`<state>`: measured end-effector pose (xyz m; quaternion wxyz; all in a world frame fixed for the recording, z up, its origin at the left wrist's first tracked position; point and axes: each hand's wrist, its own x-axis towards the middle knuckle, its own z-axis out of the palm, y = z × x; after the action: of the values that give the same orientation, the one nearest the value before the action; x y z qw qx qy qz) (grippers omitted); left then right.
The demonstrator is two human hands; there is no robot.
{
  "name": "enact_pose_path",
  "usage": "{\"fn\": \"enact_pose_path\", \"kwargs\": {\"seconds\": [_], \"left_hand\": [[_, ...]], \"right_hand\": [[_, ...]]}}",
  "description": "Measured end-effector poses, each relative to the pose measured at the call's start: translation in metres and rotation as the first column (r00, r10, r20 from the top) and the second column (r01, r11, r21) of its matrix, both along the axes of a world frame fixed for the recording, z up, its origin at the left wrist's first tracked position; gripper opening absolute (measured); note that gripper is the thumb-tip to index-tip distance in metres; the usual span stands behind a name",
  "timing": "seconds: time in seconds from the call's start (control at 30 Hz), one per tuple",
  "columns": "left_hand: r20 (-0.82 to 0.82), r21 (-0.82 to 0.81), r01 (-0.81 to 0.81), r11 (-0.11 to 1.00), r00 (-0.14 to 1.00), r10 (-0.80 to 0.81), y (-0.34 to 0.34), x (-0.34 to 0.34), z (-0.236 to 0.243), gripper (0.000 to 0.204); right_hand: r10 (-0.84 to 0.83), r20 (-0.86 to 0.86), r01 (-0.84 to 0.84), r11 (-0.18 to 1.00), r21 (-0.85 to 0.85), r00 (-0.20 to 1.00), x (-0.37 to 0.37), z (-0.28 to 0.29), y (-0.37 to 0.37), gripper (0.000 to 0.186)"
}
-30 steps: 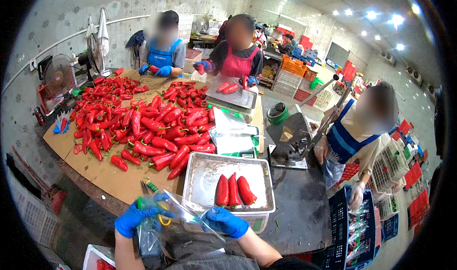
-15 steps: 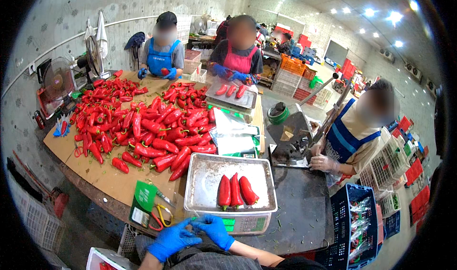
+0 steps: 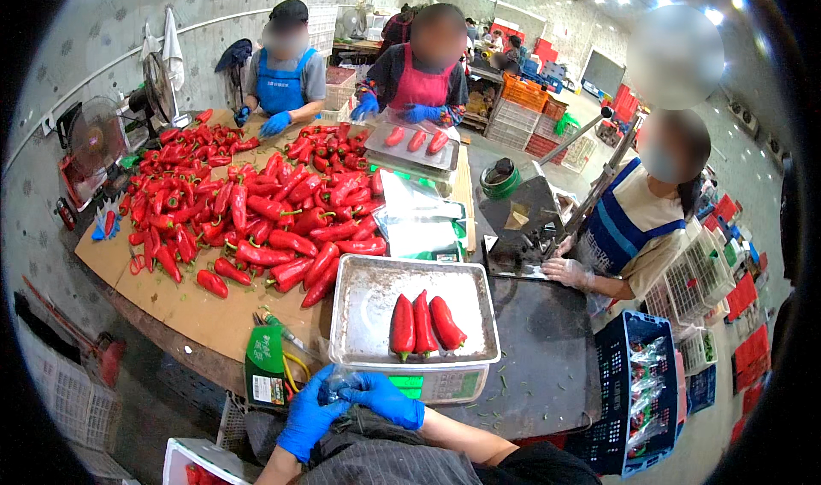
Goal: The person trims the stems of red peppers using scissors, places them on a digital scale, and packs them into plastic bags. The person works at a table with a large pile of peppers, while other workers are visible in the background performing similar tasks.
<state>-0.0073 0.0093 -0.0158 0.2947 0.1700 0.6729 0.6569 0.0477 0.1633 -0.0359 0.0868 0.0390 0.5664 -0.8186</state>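
My left hand (image 3: pixel 306 418) and my right hand (image 3: pixel 383 398), both in blue gloves, meet at the near edge of the scale. Their fingers pinch a crumpled piece of clear plastic film (image 3: pixel 340 381), perhaps a bag; its full shape is hidden by the fingers. Just beyond them, a metal tray (image 3: pixel 359 280) rests on a digital scale (image 3: pixel 449 385). Three long red peppers (image 3: pixel 424 322) lie side by side in the tray. To the left of my hands are a green card (image 3: pixel 265 357) and yellow-handled scissors (image 3: pixel 296 369), partly covered.
A big heap of red peppers (image 3: pixel 256 211) covers the cardboard (image 3: pixel 184 314) at left. Clear bags (image 3: pixel 419 220) lie beyond the tray. Co-workers stand across the table and at right, beside a sealing machine (image 3: pixel 522 237). A blue crate (image 3: pixel 611 399) holds packed bags.
Both my hands have risen slightly toward the tray, and clear plastic now shows between the fingers. The green card has shifted and turned. Across the table, the co-workers' hands have moved.
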Motion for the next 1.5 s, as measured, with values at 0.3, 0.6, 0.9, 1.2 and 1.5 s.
{"fn": "enact_pose_path", "kwargs": {"seconds": [0.3,0.6,0.9,1.2,1.5], "left_hand": [[0.025,-0.094,-0.056,0.994,0.998,0.058,-0.007,-0.019,0.013,0.043],[-0.433,-0.082,-0.579,0.811,0.754,0.494,-0.068,-0.063,0.015,0.019],[-0.597,-0.149,-0.559,0.815,0.708,0.377,-0.046,-0.055,0.014,0.024],[-0.506,-0.127,-0.54,0.832,0.757,0.414,-0.038,-0.055,0.016,0.032],[-0.496,-0.121,-0.53,0.84,0.765,0.411,-0.036,-0.055,0.023,0.036]], "right_hand": [[-0.326,-0.064,0.321,0.847,0.423,0.943,0.001,0.019,0.001,0.022],[-0.39,-0.652,0.726,0.065,0.685,0.65,0.039,0.055,0.068,0.045],[-0.443,-0.481,0.481,-0.121,0.868,0.756,0.023,0.032,0.105,0.065],[-0.487,-0.423,0.386,-0.179,0.905,0.764,0.02,0.045,0.107,0.052],[-0.493,0.004,0.439,0.772,-0.46,0.87,0.059,0.051,0.132,0.065]]}}
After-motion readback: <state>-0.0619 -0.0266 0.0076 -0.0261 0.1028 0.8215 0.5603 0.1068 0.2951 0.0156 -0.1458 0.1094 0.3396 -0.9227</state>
